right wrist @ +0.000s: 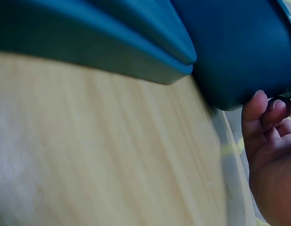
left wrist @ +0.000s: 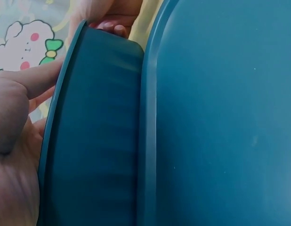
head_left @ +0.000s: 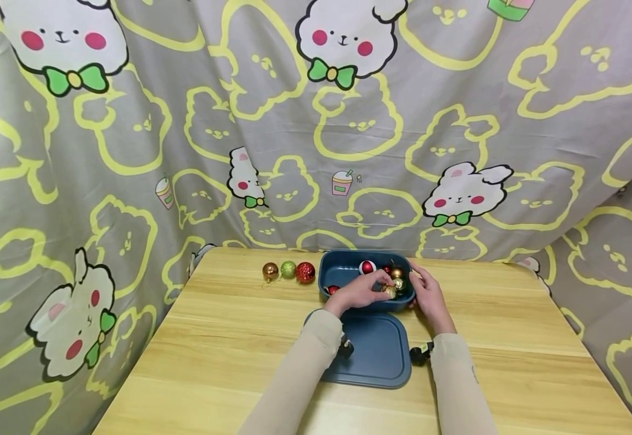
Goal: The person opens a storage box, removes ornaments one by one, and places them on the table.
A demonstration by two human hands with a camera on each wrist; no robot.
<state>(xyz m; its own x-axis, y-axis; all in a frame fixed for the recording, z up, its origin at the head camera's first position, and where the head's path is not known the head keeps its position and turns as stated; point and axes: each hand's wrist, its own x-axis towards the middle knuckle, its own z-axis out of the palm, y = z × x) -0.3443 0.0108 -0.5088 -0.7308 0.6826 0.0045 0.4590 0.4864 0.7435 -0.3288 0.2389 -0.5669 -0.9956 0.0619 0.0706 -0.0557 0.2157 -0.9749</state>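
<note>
A dark blue rectangular box (head_left: 343,258) stands at the back of the table with Christmas baubles in it. My left hand (head_left: 361,291) reaches over its front wall, thumb and fingers about a gold bauble (head_left: 390,293) at the right end. Other gold baubles (head_left: 397,273) and a red-and-white bauble (head_left: 367,267) lie beside the hand; a red bauble (head_left: 333,290) is at the left end. In the left wrist view the box wall (left wrist: 93,122) hides the left fingertips. My right hand (head_left: 429,296) holds the box's right end, its fingers (right wrist: 255,106) curled against the outside.
A dark blue lid (head_left: 376,350) lies flat in front of the box, partly under the left forearm. Left of the box, brown (head_left: 270,271), green (head_left: 288,269) and red glitter baubles (head_left: 306,273) stand in a row. A patterned curtain (head_left: 305,211) hangs behind the wooden table (head_left: 223,344).
</note>
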